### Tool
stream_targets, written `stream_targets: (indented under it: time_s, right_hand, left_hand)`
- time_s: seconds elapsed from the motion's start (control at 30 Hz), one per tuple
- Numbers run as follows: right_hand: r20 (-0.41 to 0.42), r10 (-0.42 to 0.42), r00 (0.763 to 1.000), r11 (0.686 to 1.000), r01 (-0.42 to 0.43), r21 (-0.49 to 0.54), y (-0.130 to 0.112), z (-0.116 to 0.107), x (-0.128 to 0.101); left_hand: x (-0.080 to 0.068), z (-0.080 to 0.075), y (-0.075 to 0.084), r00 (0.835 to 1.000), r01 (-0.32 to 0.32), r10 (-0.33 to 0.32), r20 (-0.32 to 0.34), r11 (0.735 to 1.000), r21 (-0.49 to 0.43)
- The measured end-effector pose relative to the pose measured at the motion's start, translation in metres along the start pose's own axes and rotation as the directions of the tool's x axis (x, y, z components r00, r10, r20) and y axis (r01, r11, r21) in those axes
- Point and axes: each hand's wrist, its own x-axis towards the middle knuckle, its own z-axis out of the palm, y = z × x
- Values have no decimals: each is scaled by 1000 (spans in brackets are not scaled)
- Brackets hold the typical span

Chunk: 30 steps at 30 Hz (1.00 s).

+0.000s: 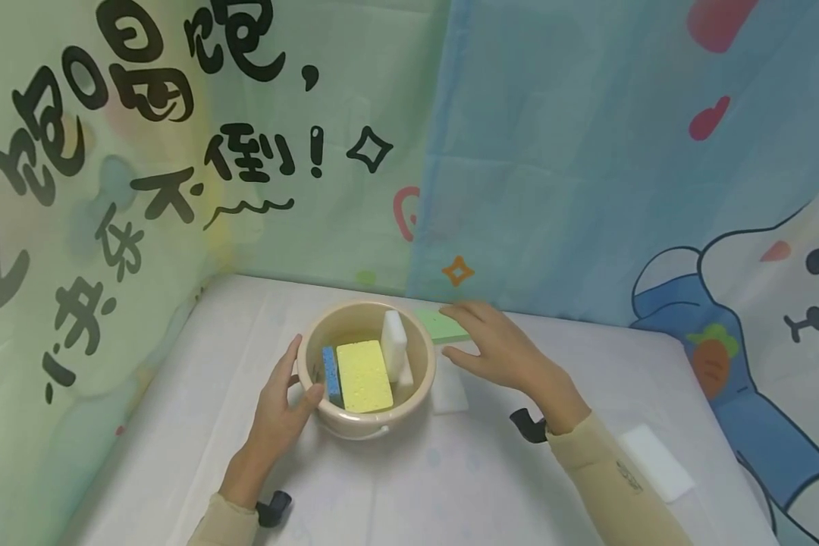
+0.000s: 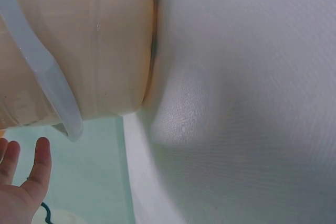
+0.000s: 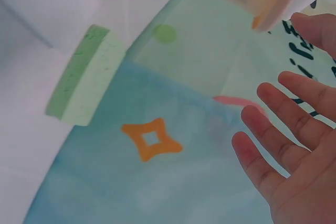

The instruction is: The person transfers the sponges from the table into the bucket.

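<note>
A beige bucket (image 1: pixel 374 423) stands on the table, its pale handle (image 2: pixel 50 80) hanging down the outside. Inside it are a yellow sponge (image 1: pixel 365 377), a blue sponge (image 1: pixel 331 375) and an upright white sponge (image 1: pixel 393 341), with another white piece partly hidden behind. My left hand (image 1: pixel 280 415) rests against the bucket's left side, thumb at the rim, fingers fairly straight along the outside. Just right of the bucket, my right hand (image 1: pixel 494 345) hovers with spread fingers and holds nothing. Near its fingertips lies a green sponge (image 1: pixel 444 326), also seen in the right wrist view.
One flat white block (image 1: pixel 450 390) lies beside the bucket on its right. Another white block (image 1: pixel 655 462) lies farther right, beside my right sleeve. Printed cloth (image 1: pixel 553 189) hangs behind the white-covered table (image 1: pixel 409 493) and along its left side.
</note>
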Motion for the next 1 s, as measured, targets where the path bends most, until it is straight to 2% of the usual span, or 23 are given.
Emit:
stream_targets:
  time_s: [0.17,0.33,0.47,0.73,1.0]
  right_hand:
    - [18,28,999,1000,-28,-9,8,7,-5]
    - [60,97,994,995,-96,-13,18,14,-4]
    - [84,150,985,989,-149,-16,30,22,-1]
    - [68,213,975,976,-215,27,60,42,8]
    - [104,269,957,959,-276,60,83,57,21]
  left_hand:
    - [-1,0,-2,1000,1,-1,0,1000,-1]
    - [0,-1,-3,1000,-8,8,-5,1000,-5]
    - [0,0,-3,1000,-3,3,-6,1000,-7]
    - [0,0,-2,1000,5,-5,-5,1000,-9]
    - [1,0,-2,1000,1,-1,-4,1000,-17]
